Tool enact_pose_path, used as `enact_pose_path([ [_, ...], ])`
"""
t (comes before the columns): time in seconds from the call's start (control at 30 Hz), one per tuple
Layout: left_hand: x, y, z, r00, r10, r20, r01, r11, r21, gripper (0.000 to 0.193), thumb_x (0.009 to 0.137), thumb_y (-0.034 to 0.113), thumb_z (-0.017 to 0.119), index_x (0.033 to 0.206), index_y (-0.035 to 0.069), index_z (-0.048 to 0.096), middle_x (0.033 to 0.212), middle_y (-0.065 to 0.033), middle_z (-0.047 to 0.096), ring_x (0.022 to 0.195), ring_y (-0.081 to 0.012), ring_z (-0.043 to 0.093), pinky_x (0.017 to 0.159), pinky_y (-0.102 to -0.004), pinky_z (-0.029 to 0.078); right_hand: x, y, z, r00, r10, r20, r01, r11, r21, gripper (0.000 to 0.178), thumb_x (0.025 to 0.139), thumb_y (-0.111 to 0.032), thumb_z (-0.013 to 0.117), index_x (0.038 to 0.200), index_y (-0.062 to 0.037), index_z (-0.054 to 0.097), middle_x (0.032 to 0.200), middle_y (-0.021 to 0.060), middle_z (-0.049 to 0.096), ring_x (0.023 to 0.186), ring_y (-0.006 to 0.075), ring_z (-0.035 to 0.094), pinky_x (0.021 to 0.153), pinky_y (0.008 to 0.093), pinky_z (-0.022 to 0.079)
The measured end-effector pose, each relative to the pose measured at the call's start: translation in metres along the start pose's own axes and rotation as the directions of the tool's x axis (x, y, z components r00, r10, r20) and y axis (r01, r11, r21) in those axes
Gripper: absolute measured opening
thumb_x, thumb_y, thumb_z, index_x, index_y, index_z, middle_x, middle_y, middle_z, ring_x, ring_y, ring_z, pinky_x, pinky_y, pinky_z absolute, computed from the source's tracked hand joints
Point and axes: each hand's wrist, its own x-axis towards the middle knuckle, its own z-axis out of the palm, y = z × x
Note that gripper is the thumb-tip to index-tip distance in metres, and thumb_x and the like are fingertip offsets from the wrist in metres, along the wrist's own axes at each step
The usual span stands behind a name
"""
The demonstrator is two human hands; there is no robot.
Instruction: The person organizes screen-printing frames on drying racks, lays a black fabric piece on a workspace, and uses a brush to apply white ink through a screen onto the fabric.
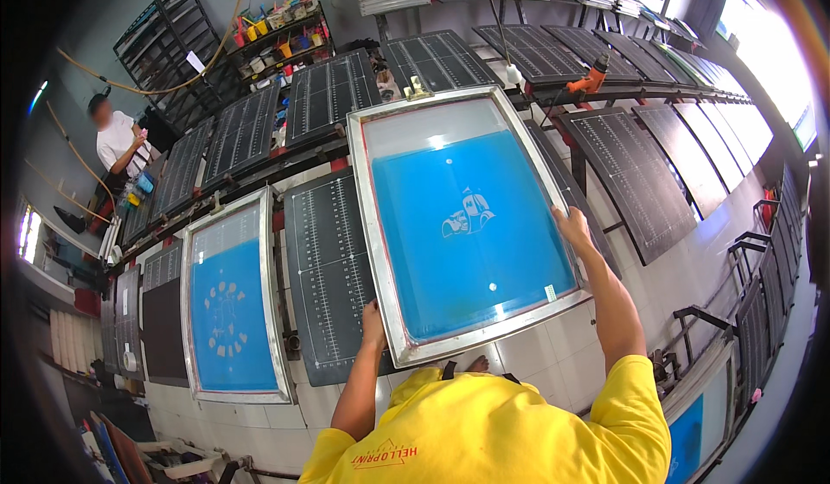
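Observation:
Both my hands hold a large silk screen frame [377, 259] with a silvery metal border and blue mesh [458, 285]. A pale scooter-like motif shows in the middle of the mesh. My left hand [373, 324] is closed on the frame's left side near its lower corner, its fingers partly hidden. On the right side, my right hand [571, 226] grips the edge, higher up. The frame's far end reaches a small clamp [418, 88]. Beneath and to the left lies a black platen [328, 268] with white ruler marks.
Another blue screen frame [226, 311] lies on the left. Rows of black platens [627, 173] fill the middle and right. An orange heat gun [590, 76] sits past the frame. A person in white [119, 143] stands far left near a shelf of ink pots [277, 35].

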Motion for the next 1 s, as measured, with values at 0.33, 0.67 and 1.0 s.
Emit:
enact_pose_path([
  [0.33,-0.012,0.032,0.006,0.994,-0.106,0.004,0.105,0.993,0.059,0.075,0.103,0.058,0.027,0.130,-0.007,0.053,0.127,-0.0175,0.059,0.116,-0.0266,0.057,0.099,-0.0373,0.044,0.002,-0.006,0.002,1.000,0.010,-0.010,-0.010,0.999,-0.045,0.079,0.086,-0.058,0.058,0.136,0.0027,0.051,0.133,0.0283,0.055,0.127,0.0401,0.051,0.106,0.0459,0.040],
  [0.67,-0.028,0.095,0.025,0.994,-0.057,0.095,-0.050,0.535,0.844,0.082,0.102,0.058,0.018,0.118,-0.013,0.056,0.118,-0.0389,0.057,0.118,-0.0505,0.052,0.104,-0.0508,0.039,-0.008,-0.014,-0.002,1.000,0.025,0.014,-0.025,0.999,-0.034,0.076,0.084,-0.058,0.060,0.130,0.0024,0.056,0.129,0.0289,0.057,0.124,0.0405,0.054,0.103,0.0462,0.042],
  [1.0,-0.028,0.100,0.023,0.984,-0.028,0.175,-0.149,0.399,0.905,0.072,0.102,0.053,0.029,0.110,-0.013,0.057,0.112,-0.0364,0.061,0.113,-0.0488,0.056,0.100,-0.0508,0.043,-0.017,-0.019,0.005,0.957,-0.182,-0.227,0.127,0.964,-0.234,0.054,0.087,-0.052,0.063,0.104,-0.0004,0.064,0.106,0.0208,0.059,0.105,0.0392,0.059,0.088,0.0493,0.047],
])
